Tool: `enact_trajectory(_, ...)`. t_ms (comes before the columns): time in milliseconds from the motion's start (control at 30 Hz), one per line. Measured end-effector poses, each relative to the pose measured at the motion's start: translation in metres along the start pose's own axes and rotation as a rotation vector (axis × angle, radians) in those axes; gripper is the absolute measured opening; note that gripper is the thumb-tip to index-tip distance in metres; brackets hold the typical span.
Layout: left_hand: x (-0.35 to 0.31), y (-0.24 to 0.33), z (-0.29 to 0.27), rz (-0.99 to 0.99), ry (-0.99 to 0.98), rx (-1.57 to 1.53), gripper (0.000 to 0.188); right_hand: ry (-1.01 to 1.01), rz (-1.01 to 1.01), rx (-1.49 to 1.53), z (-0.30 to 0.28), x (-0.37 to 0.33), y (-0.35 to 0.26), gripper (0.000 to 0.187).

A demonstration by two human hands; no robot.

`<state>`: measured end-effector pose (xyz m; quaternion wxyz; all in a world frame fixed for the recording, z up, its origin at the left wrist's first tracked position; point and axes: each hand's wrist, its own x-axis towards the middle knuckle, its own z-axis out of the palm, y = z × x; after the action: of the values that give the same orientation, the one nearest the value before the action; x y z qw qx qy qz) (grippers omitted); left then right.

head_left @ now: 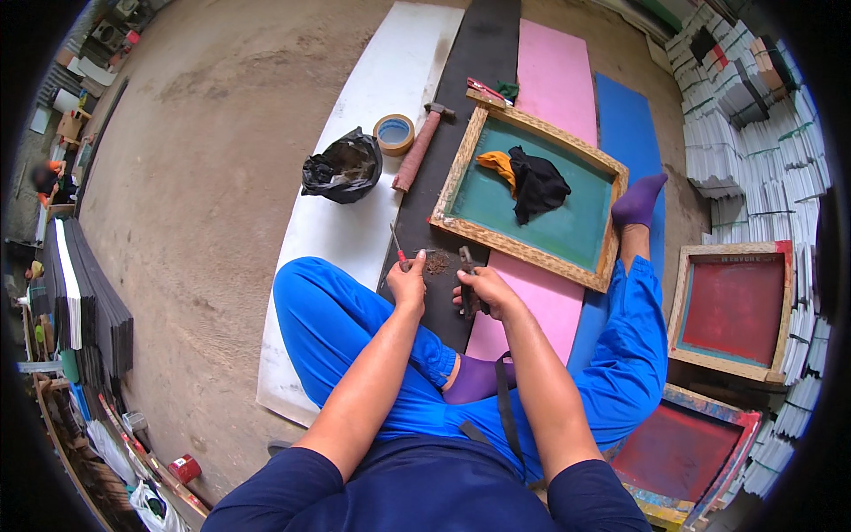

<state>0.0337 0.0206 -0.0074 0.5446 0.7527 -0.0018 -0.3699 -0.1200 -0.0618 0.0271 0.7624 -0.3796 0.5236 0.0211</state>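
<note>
My left hand [407, 285] is closed around a thin screwdriver [402, 259] with a red handle, its shaft pointing away from me. In my right hand [489, 293] are dark metal pliers [466, 262], jaws upward. Between the two hands, a small heap of brown bits [437, 262] lies on the black board; they look like rusty staples or tacks. Just beyond my right hand rests a wooden screen-printing frame [523, 254] with green mesh. A black cloth [541, 184] and an orange cloth [497, 165] lie on that mesh.
Left of the frame are a hammer [417, 158], a tape roll [394, 135] and an open black plastic bag [341, 182]. A red tool [484, 89] sits by the frame's far corner. Two red-mesh frames [734, 359] and paper stacks [753, 177] stand at right.
</note>
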Motion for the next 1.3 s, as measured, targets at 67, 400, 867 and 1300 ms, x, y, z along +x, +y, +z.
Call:
enact_trajectory(67,-0.001,0.001,0.001,-0.016,-0.015,-0.032,0.033,0.079,-0.012,-0.005,-0.003,-0.008,-0.007,0.032)
enact_trajectory(400,-0.008,0.007,0.008,-0.05,-0.068,-0.115,0.029,0.297,-0.064,0.044,-0.01,-0.001,-0.014,0.033)
enact_trajectory(867,-0.01,0.012,0.011,-0.073,-0.096,-0.175,0.027,0.47,-0.077,0.068,0.007,0.011,-0.011,0.024)
enact_trajectory(1300,-0.004,0.01,0.013,-0.064,-0.119,-0.207,0.029,0.865,-0.296,-0.489,0.03,0.015,0.0,0.033)
